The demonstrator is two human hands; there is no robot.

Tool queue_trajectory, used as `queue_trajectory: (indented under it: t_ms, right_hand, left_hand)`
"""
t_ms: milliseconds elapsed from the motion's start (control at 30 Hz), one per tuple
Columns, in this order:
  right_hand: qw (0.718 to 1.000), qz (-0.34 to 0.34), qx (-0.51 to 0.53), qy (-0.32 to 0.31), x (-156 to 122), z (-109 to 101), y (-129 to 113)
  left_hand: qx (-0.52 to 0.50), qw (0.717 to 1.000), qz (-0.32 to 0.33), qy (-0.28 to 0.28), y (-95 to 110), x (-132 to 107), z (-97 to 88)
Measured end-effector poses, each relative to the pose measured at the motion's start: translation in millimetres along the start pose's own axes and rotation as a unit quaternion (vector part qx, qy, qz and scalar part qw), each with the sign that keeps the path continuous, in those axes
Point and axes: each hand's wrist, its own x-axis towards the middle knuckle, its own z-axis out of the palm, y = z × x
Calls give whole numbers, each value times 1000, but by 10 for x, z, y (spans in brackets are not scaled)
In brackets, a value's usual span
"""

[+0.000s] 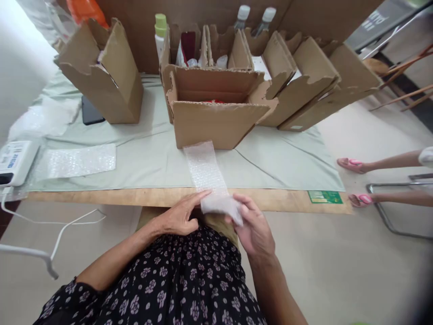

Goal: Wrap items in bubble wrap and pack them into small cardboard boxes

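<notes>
At table (101,197) | left hand (179,219), right hand (255,230): 1 bubble-wrap (206,171) | perhaps 5 boxes (216,122)

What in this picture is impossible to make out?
- Head view: what the bubble wrap encloses, covered by the wrap and the right hand.
- Head view: front carton, contents hidden by its near wall.
- Head view: another person, only legs show, cut by the right edge.
- Head view: green label, print too small.
</notes>
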Motion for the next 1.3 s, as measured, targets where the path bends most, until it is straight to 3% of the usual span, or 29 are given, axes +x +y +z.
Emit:
queue_trajectory:
  t_ms: [100, 200, 300, 400, 467, 533, 600, 700, 833, 967, 1133, 1300]
  right_hand:
    - [999, 5, 27, -28, 285, 124, 27]
    - [998, 42, 37, -39, 421, 187, 68]
    - [999, 29, 7, -25, 385, 165, 75]
    - [989, -84, -124, -5, 255, 31, 47]
    - [937, -202, -286, -15, 186, -96, 35]
    - [845, -292, -444, -52, 167, -212, 51]
    - [764, -329, -548, -86, 194, -281, 96]
    - [711, -341, -610, -79, 259, -285, 163]
    - [706, -358, -604, -89, 290, -211, 129]
    - [707, -349, -596, -149, 268, -188, 32]
    - [703, -331, -612, -145, 256, -210, 5]
    - [777, -275, -555, -115, 326, -156, 58]
  left_hand:
    - [-30, 991, -78, 104, -14, 34, 76]
    - [28, 967, -132, 217, -33, 120, 184]
    - [153, 951, -128, 237, -54, 199, 236]
    - [242, 939, -123, 211, -80, 237, 218]
    - [279, 932, -123, 198, -97, 248, 186]
    - [306, 925, -117, 192, -100, 247, 151]
    - [321, 920, -102, 200, -76, 223, 121]
    - [309, 926, -43, 213, 13, 123, 105]
    - [273, 949, 54, 150, 124, -39, 151]
    - [309, 943, 62, 111, 101, -60, 222]
    - [269, 945, 84, 168, 56, -17, 224]
    - [190, 951, 21, 242, 69, -49, 167]
